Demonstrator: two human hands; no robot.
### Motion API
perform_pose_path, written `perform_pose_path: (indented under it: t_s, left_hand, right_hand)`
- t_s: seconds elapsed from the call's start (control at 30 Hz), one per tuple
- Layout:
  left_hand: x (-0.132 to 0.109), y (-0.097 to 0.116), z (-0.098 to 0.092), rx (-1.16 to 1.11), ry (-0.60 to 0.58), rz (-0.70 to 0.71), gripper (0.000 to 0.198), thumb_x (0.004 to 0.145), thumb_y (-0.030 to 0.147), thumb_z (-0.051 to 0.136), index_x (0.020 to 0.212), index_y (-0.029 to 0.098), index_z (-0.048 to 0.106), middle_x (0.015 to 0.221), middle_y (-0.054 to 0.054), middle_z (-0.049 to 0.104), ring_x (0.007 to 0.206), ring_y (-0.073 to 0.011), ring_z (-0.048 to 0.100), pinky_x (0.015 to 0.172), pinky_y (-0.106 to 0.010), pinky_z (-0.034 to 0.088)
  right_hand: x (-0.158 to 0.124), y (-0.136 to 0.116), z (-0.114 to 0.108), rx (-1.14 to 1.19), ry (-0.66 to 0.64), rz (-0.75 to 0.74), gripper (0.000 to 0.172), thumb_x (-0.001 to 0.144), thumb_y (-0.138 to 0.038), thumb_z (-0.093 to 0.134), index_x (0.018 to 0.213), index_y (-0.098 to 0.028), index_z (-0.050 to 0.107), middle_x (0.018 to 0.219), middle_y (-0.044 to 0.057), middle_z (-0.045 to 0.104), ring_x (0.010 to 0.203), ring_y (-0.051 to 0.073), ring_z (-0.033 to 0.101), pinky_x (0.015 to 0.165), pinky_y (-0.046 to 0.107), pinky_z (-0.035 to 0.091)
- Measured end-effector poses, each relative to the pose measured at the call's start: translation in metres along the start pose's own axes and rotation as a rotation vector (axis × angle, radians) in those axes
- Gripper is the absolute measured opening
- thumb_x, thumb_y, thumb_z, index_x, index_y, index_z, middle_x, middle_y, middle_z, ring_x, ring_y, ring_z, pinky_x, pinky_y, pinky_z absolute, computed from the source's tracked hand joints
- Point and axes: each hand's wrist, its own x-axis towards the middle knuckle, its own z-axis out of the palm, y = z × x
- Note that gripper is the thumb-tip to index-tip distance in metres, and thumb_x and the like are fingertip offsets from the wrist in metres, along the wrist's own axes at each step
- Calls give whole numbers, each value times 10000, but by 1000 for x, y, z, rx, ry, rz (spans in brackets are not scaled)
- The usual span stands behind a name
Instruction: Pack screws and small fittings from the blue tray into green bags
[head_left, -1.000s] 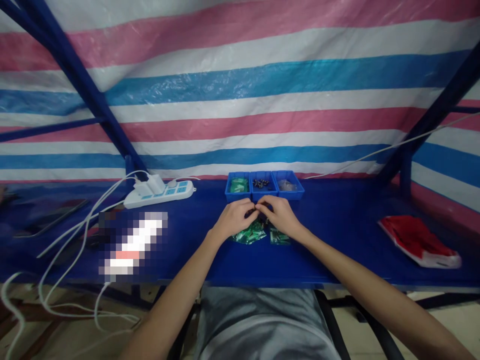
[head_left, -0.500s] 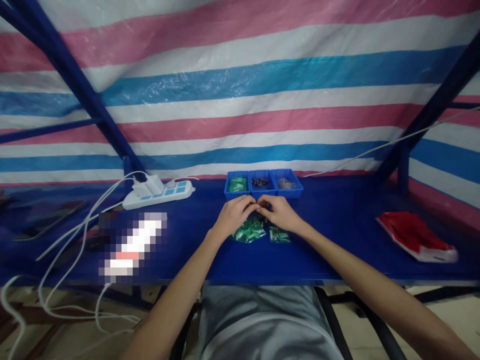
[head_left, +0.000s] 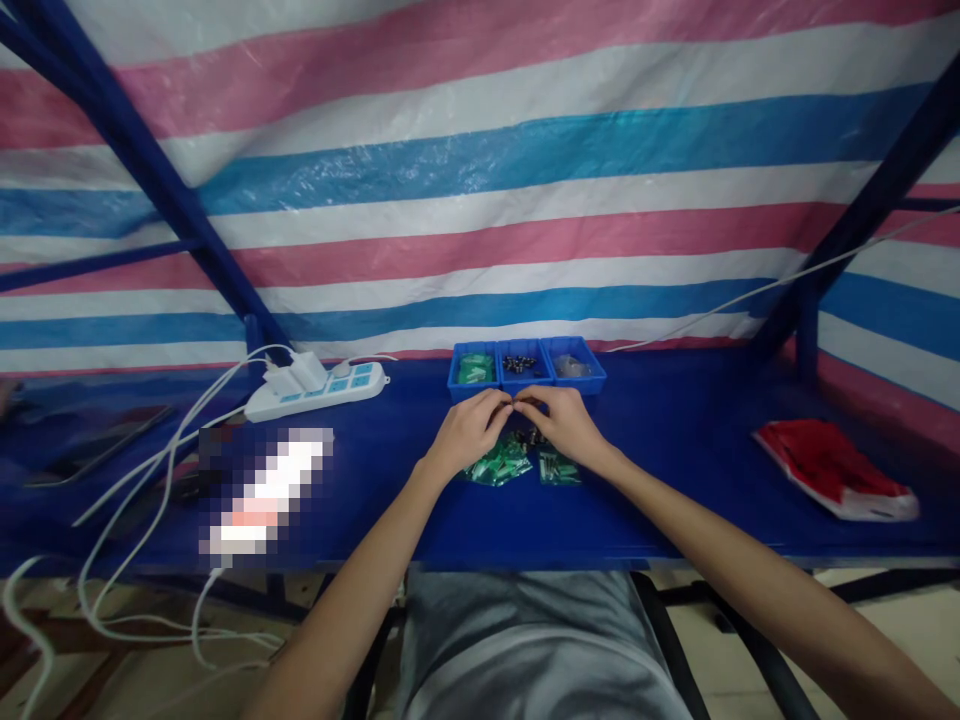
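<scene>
My left hand (head_left: pixel 469 432) and my right hand (head_left: pixel 564 424) meet fingertip to fingertip above the blue table (head_left: pixel 675 500), both pinched on a tiny item too small to make out. Under them lies a pile of small green parts (head_left: pixel 498 463), with a second little group of green parts (head_left: pixel 559 468) to the right. Just behind the hands stands a row of three blue trays (head_left: pixel 526 369): green parts on the left, dark small parts in the middle, greyish bits on the right.
A white power strip (head_left: pixel 319 387) with plugs and white cables (head_left: pixel 142 470) lies at the left. A red and white bag (head_left: pixel 832 467) rests at the right. A dark phone (head_left: pixel 97 440) lies far left. Blue frame bars and a striped tarp stand behind.
Both hands have lifted slightly away from the green pile and drawn their fingertips together. Everything else on the table has stayed put.
</scene>
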Motion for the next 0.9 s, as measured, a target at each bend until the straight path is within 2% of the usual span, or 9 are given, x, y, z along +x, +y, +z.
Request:
perform_pose_path:
  t_s: [0.13,0.3,0.47,0.53,0.6,0.67,0.77,0.83,0.9]
  left_hand:
    - [0,-1,1,-1,-5,-8,207,1022,307,444,1116,206,599,1028,-51,675,889,-180,659,770,-281,493]
    - [0,-1,1,22,5,-12,177,1010,286,462,1079,199,599,984,-43,669,836,-167,646,728,-271,475]
    - [-1,-1,-1,45,26,-28,159,984,264,503,1099,201,592,945,-25,666,803,-155,637,696,-260,462]
    - [0,-1,-1,49,45,-39,159,980,248,500,1101,200,591,954,-25,667,813,-153,640,703,-258,463]
    - [0,-2,-1,54,60,-49,157,979,234,493,1095,201,593,966,-25,668,826,-151,643,716,-255,467]
    - [1,-3,-2,60,67,-59,154,977,227,491,1089,203,594,975,-24,668,835,-149,646,723,-252,470]
    - [1,-3,-2,68,68,-71,159,978,223,484,1092,204,594,978,-22,665,839,-147,645,730,-250,474]
    - [1,-3,-2,73,67,-78,165,978,222,480,1095,205,595,984,-24,660,845,-148,643,738,-250,476]
    - [0,-3,-3,79,55,-83,170,979,223,477,1094,206,600,986,-26,652,830,-146,638,739,-249,477]
  right_hand:
    - [0,-3,1,51,22,5,148,908,-220,602,976,-208,732,936,55,765,848,218,709,773,303,500]
    - [-2,-6,3,151,11,21,123,874,-213,598,926,-201,709,865,35,743,791,191,692,689,274,493]
    - [3,6,3,342,50,149,110,808,-287,666,843,-184,682,744,22,697,713,179,660,672,289,505]
    - [8,12,2,434,89,233,156,779,-314,697,846,-175,677,706,27,682,680,185,658,604,281,496]
    - [13,17,1,542,130,308,240,761,-331,714,934,-168,681,782,60,713,687,200,679,513,256,462]
    - [17,19,-1,640,141,343,402,759,-332,715,1127,-182,654,1015,109,736,740,212,707,482,244,457]
    - [17,22,-4,664,138,341,575,782,-333,688,1331,-238,544,1281,134,652,793,211,724,485,241,481]
    - [15,23,-5,595,158,330,521,811,-347,656,1308,-232,550,1246,128,662,778,207,721,472,238,472]
    - [12,25,-6,490,153,324,399,842,-353,621,1211,-205,598,1119,111,697,745,205,712,466,241,457]
